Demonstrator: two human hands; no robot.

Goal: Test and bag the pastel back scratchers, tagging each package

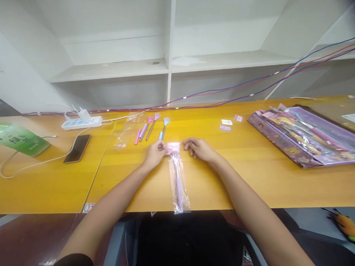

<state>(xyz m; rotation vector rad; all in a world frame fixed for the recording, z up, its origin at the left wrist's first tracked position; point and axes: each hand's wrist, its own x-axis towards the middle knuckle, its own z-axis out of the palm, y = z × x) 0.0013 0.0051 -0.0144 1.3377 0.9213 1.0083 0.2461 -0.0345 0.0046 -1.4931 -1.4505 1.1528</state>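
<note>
A clear plastic bag (183,183) lies lengthwise on the table in front of me. Inside it shows a back scratcher (178,187) with a purple handle and a hand-shaped head. A pink printed header card (173,148) covers the bag's far end. My left hand (155,152) pinches the card's left edge. Just off the card's right side rests my right hand (199,148), fingers loosely bent and apart, holding nothing. Several more back scratchers, among them a blue one (165,123) and a pink one (149,122), lie unbagged beyond my left hand.
An empty clear wrapper (126,131) lies left of the back scratchers. Small cards (226,122) are at the back right. An opened purple package (297,144) fills the right side. Leftward are a phone (77,149), power strip (82,122) and green bag (20,138).
</note>
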